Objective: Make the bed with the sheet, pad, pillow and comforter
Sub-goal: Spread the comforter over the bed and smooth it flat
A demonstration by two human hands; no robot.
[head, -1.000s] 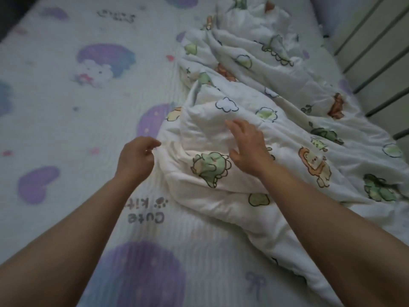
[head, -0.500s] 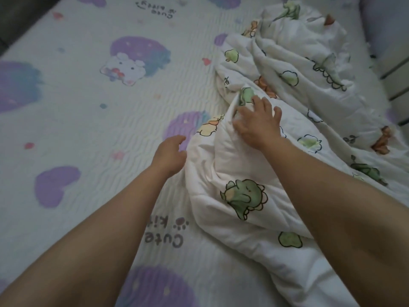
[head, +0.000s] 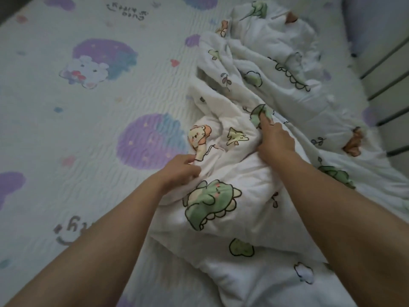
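A white comforter (head: 261,69) printed with green dinosaurs and small lions lies bunched along the right half of the bed. Under it spreads a quilted pad (head: 88,120) with purple blobs, a cartoon kitten and "Cute kitty" lettering. My left hand (head: 180,168) grips a fold at the comforter's left edge, beside a lion print. My right hand (head: 274,138) grasps a raised fold a little farther up, fingers dug into the fabric. No pillow is in view.
A pale wall or rail with dark horizontal bars (head: 385,69) runs along the bed's right side. A dark strip (head: 6,14) beyond the bed shows at the top left. The pad's left half lies flat and uncovered.
Both hands have moved farther up the bed along the comforter. My left hand, which hovered beside the edge, now grips it. The view has shifted forward.
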